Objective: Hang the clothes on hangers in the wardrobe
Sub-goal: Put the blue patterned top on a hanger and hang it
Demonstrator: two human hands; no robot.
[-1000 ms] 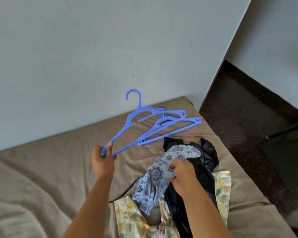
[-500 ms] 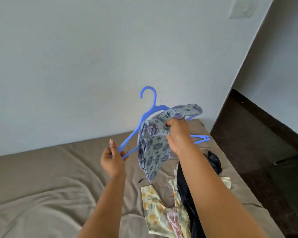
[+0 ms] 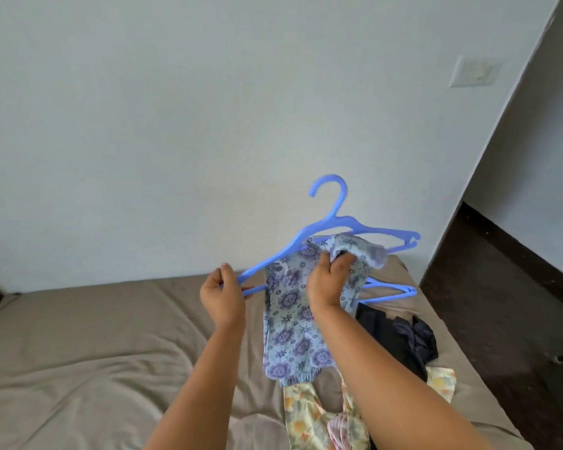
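While the left hand (image 3: 222, 295) pinches one end of the blue plastic hanger (image 3: 333, 229) above the bed, the right hand (image 3: 328, 278) grips the pale-blue floral-print garment (image 3: 290, 323) against it.

Blue hanger's (image 3: 335, 222) lower bar partly behind patterned garment (image 3: 293, 319).

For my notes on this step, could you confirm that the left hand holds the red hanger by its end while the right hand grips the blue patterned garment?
Not quite: the hanger is blue, not red, as the head view shows. The left hand does hold it by its end, and the right hand grips the blue patterned garment.
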